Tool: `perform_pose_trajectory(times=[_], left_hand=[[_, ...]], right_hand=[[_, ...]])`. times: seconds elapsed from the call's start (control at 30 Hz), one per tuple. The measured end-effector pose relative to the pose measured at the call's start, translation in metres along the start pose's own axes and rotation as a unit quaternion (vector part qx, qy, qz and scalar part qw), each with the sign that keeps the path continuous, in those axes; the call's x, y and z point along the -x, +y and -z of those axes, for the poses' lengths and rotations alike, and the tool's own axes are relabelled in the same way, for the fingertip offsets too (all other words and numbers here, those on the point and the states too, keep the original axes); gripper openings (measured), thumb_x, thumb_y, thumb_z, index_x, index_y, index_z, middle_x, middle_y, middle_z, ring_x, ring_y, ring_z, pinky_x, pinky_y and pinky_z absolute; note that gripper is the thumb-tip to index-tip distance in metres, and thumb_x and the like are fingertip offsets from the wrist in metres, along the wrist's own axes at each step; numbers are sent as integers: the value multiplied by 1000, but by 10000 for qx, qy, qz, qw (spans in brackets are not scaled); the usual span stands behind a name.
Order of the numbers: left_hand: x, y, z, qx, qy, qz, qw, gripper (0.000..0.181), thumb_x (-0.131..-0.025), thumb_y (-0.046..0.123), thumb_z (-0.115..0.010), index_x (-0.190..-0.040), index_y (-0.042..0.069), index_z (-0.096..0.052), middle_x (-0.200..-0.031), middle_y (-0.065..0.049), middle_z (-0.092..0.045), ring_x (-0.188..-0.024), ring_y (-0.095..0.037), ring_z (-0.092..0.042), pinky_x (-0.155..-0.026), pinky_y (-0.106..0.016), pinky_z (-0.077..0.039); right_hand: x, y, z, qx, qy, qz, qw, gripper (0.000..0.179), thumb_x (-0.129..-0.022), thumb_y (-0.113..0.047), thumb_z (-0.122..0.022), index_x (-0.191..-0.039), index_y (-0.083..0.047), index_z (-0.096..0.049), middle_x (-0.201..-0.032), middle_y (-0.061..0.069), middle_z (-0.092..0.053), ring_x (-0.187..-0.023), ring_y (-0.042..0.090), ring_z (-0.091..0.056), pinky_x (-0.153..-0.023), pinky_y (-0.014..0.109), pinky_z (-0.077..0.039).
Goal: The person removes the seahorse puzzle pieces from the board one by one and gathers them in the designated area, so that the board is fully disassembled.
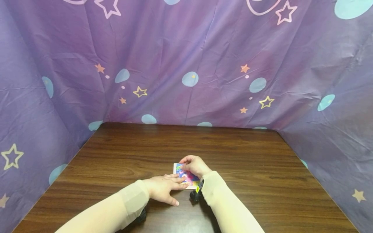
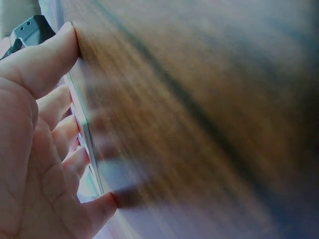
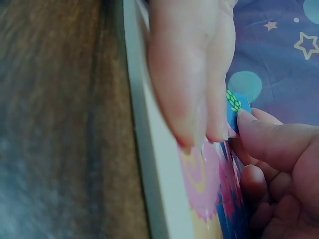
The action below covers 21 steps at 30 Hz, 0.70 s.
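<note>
A small jigsaw puzzle [image 1: 190,176] with a white border and a pink, blue and yellow picture lies flat on the table. My left hand [image 1: 163,188] rests across its lower left part with fingers spread and straight, the thumb out on the wood. In the left wrist view those fingertips reach over the edge of the puzzle board [image 2: 85,127]. At the puzzle's far left corner, my right hand [image 1: 197,166] pinches a blue puzzle piece [image 3: 233,108] with a green leafy pattern between thumb and index finger. The piece stands tilted up from the picture in the right wrist view.
The brown wooden table [image 1: 247,155] spreads around the puzzle. A purple curtain [image 1: 163,55] with stars and blue dots encloses its back and both sides. Near the puzzle's front edge hangs the black wrist camera [image 1: 194,195] of the right arm.
</note>
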<state>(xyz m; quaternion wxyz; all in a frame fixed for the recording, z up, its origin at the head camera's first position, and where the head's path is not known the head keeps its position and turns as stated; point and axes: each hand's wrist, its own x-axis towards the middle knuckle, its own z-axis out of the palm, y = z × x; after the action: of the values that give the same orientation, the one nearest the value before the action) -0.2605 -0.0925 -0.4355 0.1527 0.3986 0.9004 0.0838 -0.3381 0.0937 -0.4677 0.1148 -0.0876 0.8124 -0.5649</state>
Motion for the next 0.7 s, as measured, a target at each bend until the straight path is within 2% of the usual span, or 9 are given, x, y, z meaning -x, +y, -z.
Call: perform_pose_trajectory(times=[0.23,0.4,0.7], left_hand=[[0,-1,-1,-30,24,-20,10000,71,-84,52,-65,-147,28,-41,-157,4,-27,-145,-20,-21,-114,-49,-25],[0,-1,0,-16,11,3,10000,72,-84,53,-64,-147,29,-40,-157,3,-27,-144,-20,-21,-114,-48,-24],[0,0,0,-57,34,-3,10000,71,-84,54,-64,-147,29,-41,-156,4,-29,-144,-20,-22,-113,-49,-25]], right_hand=[[0,-3,-1,69,-210,97,9997,15,-80,2,-69,-94,1,-64,-76,1,-59,-66,10,-53,-55,20,-42],[1,-4,0,98,-219,106,9997,16,-80,0,-71,-94,0,-63,-76,1,-58,-64,10,-52,-53,20,-41],[-2,-1,3,-740,-166,-132,9970,13,-79,2,-70,-90,-2,-64,-71,-2,-57,-61,8,-49,-52,19,-38]])
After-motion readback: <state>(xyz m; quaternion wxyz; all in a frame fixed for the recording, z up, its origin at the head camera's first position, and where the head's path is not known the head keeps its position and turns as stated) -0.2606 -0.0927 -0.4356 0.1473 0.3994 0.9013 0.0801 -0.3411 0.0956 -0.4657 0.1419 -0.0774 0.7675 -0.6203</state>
